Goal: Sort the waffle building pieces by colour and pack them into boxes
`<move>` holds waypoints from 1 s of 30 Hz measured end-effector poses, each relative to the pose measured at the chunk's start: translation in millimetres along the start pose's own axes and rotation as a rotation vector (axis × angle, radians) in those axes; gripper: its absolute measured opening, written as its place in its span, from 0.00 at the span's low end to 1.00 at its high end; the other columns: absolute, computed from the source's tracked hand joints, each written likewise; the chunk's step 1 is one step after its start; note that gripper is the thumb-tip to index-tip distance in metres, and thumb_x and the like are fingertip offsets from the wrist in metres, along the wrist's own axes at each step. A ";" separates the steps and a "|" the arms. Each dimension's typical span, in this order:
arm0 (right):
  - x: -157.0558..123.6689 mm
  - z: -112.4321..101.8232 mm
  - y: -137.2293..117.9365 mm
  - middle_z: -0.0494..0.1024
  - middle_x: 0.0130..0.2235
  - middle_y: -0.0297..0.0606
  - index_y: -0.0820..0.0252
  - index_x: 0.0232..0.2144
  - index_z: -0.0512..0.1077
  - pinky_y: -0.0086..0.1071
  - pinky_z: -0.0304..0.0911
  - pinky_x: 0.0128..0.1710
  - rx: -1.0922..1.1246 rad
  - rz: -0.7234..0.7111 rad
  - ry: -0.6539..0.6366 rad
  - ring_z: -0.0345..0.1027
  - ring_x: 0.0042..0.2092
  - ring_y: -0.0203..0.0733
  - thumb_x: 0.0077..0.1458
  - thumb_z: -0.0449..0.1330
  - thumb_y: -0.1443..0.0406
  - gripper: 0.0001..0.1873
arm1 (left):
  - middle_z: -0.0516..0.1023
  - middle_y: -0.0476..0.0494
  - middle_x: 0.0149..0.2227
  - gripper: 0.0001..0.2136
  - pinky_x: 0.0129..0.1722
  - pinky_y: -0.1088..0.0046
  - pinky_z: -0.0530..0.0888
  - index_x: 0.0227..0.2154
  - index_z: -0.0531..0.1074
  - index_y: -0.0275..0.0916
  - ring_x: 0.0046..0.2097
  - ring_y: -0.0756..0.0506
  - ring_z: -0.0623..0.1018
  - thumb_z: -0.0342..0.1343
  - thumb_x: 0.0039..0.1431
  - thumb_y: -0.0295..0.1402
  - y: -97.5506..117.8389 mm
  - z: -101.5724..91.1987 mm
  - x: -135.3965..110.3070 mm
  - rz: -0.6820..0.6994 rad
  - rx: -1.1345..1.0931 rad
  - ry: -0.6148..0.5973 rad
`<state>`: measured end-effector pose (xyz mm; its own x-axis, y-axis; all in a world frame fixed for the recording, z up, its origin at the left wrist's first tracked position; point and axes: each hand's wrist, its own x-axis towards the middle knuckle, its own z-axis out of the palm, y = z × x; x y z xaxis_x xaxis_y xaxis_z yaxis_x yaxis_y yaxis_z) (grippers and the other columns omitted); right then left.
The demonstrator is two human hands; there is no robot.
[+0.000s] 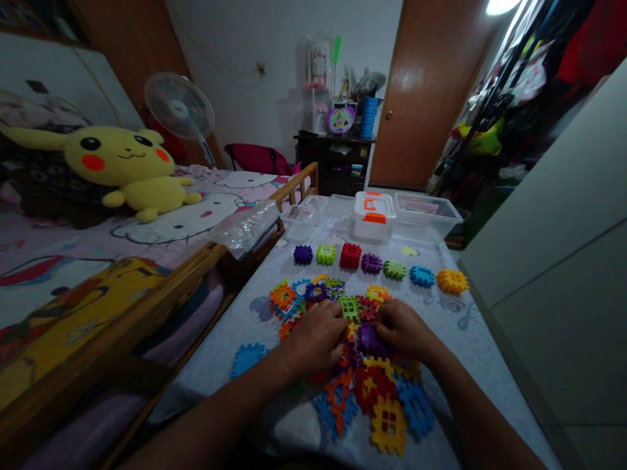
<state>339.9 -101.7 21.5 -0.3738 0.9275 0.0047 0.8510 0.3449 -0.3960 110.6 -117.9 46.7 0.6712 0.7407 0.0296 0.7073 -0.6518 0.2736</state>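
A pile of colourful interlocking plastic tiles with toothed edges lies on the cloth-covered table in front of me. My left hand is over the left part of the pile, its fingers curled downward; whatever they grip is hidden. On the other side, my right hand has its fingers closed at the edge of a purple tile. Close to me lie a yellow window tile, a red tile and a blue tile. A flat blue tile rests apart at the left.
Beyond the pile runs a row of several block cubes, from a dark purple cube to a yellow one. Behind them stand clear plastic boxes, one with an orange-handled lid. A wooden bed rail borders the table's left.
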 end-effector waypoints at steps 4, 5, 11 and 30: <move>1.8 0.8 6.9 0.68 0.25 0.34 0.58 0.20 0.64 0.30 0.54 0.32 0.045 0.002 0.017 0.61 0.30 0.37 0.48 0.53 0.69 0.08 | 0.74 0.45 0.36 0.03 0.42 0.67 0.68 0.30 0.70 0.39 0.41 0.43 0.72 0.57 0.51 0.27 -9.1 -4.0 3.4 -0.005 -0.078 0.063; 2.2 1.1 9.0 0.69 0.26 0.34 0.58 0.20 0.64 0.30 0.55 0.32 0.054 0.001 0.031 0.61 0.30 0.38 0.48 0.53 0.69 0.07 | 0.74 0.46 0.35 0.03 0.41 0.68 0.68 0.30 0.70 0.39 0.40 0.44 0.72 0.57 0.51 0.27 -13.2 -6.6 4.0 -0.011 -0.107 0.082; 1.6 1.3 18.7 0.70 0.25 0.33 0.57 0.23 0.66 0.30 0.57 0.29 0.174 0.033 0.143 0.63 0.28 0.37 0.51 0.53 0.66 0.06 | 0.77 0.45 0.34 0.04 0.43 0.66 0.68 0.32 0.71 0.40 0.40 0.44 0.74 0.52 0.60 0.27 -41.3 -19.4 2.1 -0.019 -0.097 0.330; -2.2 -4.0 17.8 0.75 0.35 0.40 0.56 0.33 0.71 0.38 0.66 0.38 0.254 -0.027 0.674 0.68 0.36 0.44 0.58 0.57 0.62 0.05 | 0.73 0.37 0.53 0.26 0.57 0.59 0.66 0.51 0.70 0.38 0.56 0.38 0.70 0.67 0.48 0.37 -76.9 -23.4 -12.7 -0.183 -0.166 0.065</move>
<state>357.4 -97.0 18.1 -0.0150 0.8347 0.5506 0.7019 0.4010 -0.5888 42.5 -73.4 47.8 0.5156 0.8564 0.0252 0.7661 -0.4740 0.4340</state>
